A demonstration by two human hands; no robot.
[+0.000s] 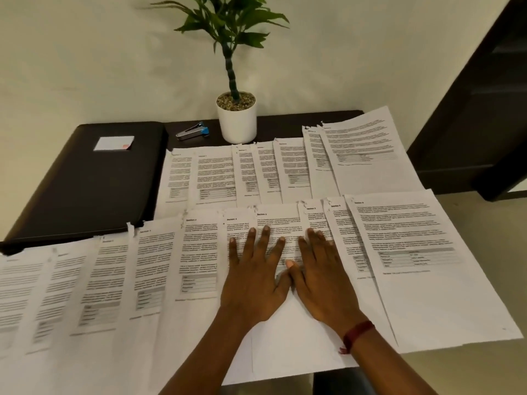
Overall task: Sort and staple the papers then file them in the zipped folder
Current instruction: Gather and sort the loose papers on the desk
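Left hand, right hand: flat, fingers straight, pressing near-row centre sheet. Slide clear gently; avoid dragging overlapped neighbours.

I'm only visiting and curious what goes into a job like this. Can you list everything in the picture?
papers: well over a dozen, white with black print, in two overlapping rows across the table
zipped folder: one, black, lying flat at far left
card: one, white with a pink corner, on the folder
stapler: one, silver and blue, between folder and pot
potted plant: one, green leaves in a white pot, at the far edge by the wall
table: one, dark
wristband: one, red, on the right wrist
left hand: one, flat on the near row's middle sheets
right hand: one, flat beside it
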